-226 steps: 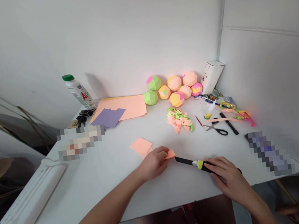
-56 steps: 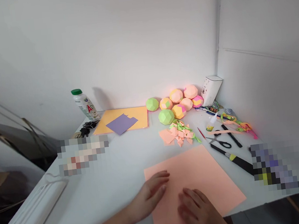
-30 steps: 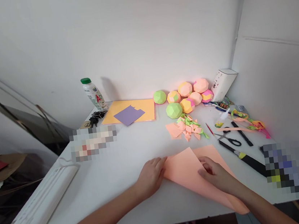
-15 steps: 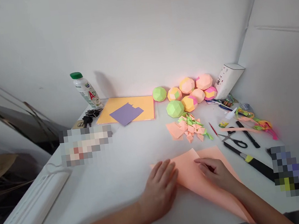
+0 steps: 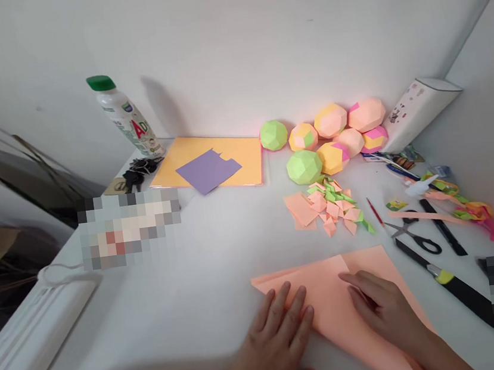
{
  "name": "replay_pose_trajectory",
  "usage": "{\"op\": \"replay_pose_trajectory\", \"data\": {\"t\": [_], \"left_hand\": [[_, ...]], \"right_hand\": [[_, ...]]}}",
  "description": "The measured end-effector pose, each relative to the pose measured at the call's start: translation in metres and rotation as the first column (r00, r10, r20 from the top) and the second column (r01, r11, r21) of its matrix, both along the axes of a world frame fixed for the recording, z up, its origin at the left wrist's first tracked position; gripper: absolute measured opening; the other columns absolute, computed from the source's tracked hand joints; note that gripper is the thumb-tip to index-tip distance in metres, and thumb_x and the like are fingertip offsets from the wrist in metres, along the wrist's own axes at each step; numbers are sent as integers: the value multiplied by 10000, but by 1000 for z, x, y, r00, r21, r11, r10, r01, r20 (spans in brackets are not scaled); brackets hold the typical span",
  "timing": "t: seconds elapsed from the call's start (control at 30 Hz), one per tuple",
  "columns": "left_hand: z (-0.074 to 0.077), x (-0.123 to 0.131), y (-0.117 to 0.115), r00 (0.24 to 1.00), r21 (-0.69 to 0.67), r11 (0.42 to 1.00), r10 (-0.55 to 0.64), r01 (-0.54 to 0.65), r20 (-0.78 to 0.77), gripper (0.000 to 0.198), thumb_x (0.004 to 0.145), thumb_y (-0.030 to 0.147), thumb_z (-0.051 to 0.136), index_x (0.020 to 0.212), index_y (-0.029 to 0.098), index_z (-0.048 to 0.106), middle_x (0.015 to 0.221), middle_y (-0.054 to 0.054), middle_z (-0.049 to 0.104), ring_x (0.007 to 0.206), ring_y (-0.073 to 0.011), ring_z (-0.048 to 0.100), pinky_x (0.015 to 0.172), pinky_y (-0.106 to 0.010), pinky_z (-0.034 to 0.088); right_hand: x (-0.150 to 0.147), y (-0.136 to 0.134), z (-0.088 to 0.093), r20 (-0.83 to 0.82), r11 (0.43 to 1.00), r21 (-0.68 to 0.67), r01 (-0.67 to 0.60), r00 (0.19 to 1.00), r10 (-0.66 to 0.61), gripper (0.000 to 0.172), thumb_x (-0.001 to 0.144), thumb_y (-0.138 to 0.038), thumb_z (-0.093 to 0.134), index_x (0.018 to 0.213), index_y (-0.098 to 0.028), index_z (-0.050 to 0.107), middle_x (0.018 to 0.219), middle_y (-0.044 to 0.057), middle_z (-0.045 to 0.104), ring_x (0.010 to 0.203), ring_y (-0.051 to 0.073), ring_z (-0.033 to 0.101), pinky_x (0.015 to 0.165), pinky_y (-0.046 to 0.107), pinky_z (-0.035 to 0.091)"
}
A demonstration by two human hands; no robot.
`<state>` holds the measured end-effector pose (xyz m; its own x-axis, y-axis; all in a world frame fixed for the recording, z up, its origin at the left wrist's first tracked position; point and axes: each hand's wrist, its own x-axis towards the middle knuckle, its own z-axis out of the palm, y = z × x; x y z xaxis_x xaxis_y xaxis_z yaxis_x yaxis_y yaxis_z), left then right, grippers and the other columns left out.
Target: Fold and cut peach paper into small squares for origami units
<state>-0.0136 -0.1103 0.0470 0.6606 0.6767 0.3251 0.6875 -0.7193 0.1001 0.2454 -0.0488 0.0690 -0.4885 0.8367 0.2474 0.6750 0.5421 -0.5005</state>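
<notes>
A large sheet of peach paper (image 5: 329,304) lies folded over on the table, its near right part curving up in a loose bend. On the fold's left side rests my left hand (image 5: 278,331), palm down, fingers spread and pressing on the paper. My right hand (image 5: 381,303) lies on the right half of the sheet, index finger stretched along the upper flap and thumb apart from it. Its other fingers curl under and are partly hidden. Beyond the sheet is a pile of small peach and green paper pieces (image 5: 333,204).
Several faceted paper balls (image 5: 304,167) stand by the wall. To the right lie scissors (image 5: 415,233) and a utility knife (image 5: 448,280) with its blade end near the sheet. A purple paper (image 5: 209,170) lies on yellow sheets (image 5: 168,179), near a bottle (image 5: 131,121).
My left hand has spread its fingers and sits flatter on the fold. The right hand keeps about the same place on the paper. The whole view has shifted slightly.
</notes>
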Motion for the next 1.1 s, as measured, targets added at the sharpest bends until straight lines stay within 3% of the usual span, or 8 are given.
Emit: {"op": "replay_pose_trajectory", "data": {"t": [0.27,0.5,0.73,0.9,1.1], "left_hand": [[-4,-5,7,998,-33,999,24,-26,-52,712,875,603,419,1377,98,435,1464,-170,379,1321,-407,313,1049,-530,224],[-9,-5,10,998,81,996,46,-43,-33,698,887,663,365,1287,117,534,1420,-192,425,1275,-420,385,1058,-605,182],[-7,-7,9,993,82,995,58,-49,-106,329,904,281,497,1212,199,579,1377,-135,495,1235,-357,463,1068,-686,81],[-12,-6,9,992,87,994,73,-64,-107,344,900,320,533,1220,197,560,1417,-159,445,1271,-368,429,1054,-709,131],[-13,-6,8,994,56,995,89,-85,-69,312,887,288,558,1185,201,588,1373,-143,501,1294,-364,404,1059,-725,84]], "right_hand": [[3,2,5,73,996,85,32,997,-38,262,896,-170,447,1078,-183,636,701,23,612,614,130,596,568,236,518],[10,4,0,111,998,68,13,994,-20,287,898,-196,475,1146,-186,620,783,46,637,765,158,654,687,241,554],[17,2,-7,174,999,40,4,985,-11,350,897,-228,481,1230,-202,588,929,66,669,910,199,662,795,281,552],[20,1,-9,197,999,36,-12,980,4,376,901,-245,487,1266,-199,559,958,73,666,934,210,655,788,278,553],[20,1,-8,190,999,33,-25,982,18,443,905,-232,490,1346,-194,489,1013,80,656,960,212,643,841,292,535]]}}
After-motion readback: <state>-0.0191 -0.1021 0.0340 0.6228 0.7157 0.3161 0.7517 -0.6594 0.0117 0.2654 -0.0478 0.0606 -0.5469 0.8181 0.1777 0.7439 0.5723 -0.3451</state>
